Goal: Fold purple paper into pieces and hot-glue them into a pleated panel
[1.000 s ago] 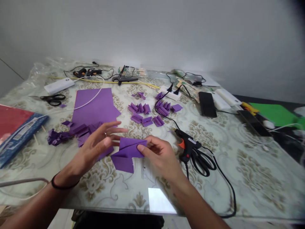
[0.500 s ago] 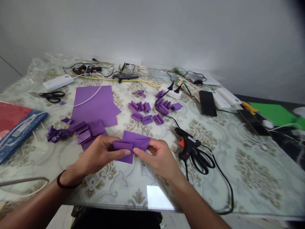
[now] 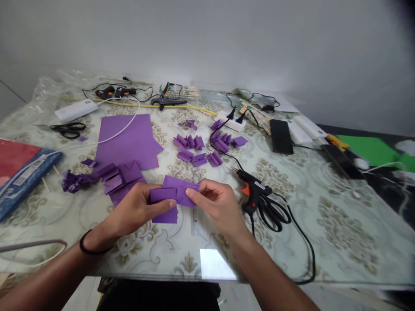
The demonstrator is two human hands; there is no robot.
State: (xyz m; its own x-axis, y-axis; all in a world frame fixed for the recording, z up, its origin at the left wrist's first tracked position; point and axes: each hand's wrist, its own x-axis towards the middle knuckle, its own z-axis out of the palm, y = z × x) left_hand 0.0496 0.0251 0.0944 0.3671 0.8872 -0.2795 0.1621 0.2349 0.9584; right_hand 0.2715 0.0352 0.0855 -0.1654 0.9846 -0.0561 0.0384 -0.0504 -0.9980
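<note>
Between my hands, above the table's front part, is a folded purple paper (image 3: 167, 194) with creased flaps. My left hand (image 3: 138, 209) pinches its left side, thumb lying along the front flap. At the right end, my right hand (image 3: 215, 203) is closed on the same paper, its thumb pressing the upper fold. Beyond my left hand lie folded purple paper pieces (image 3: 118, 178) and a crumpled purple paper (image 3: 76, 181). Several small folded purple strips (image 3: 191, 142) rest farther back in the middle. A black glue gun (image 3: 254, 190) with an orange trigger lies right of my right hand.
Purple sheets (image 3: 126, 138) lie behind my left hand, black-handled scissors (image 3: 68, 129) farther left. A white power strip (image 3: 230, 122), a black phone (image 3: 281, 136) and cables occupy the back right. The glue gun's cord (image 3: 303, 235) loops toward the front edge. Black-handled scissors (image 3: 272, 214) sit beside it.
My right thumb has moved up onto the paper's fold, and the right side of the paper is bent over more. My left hand keeps its grip. The view has shifted slightly.
</note>
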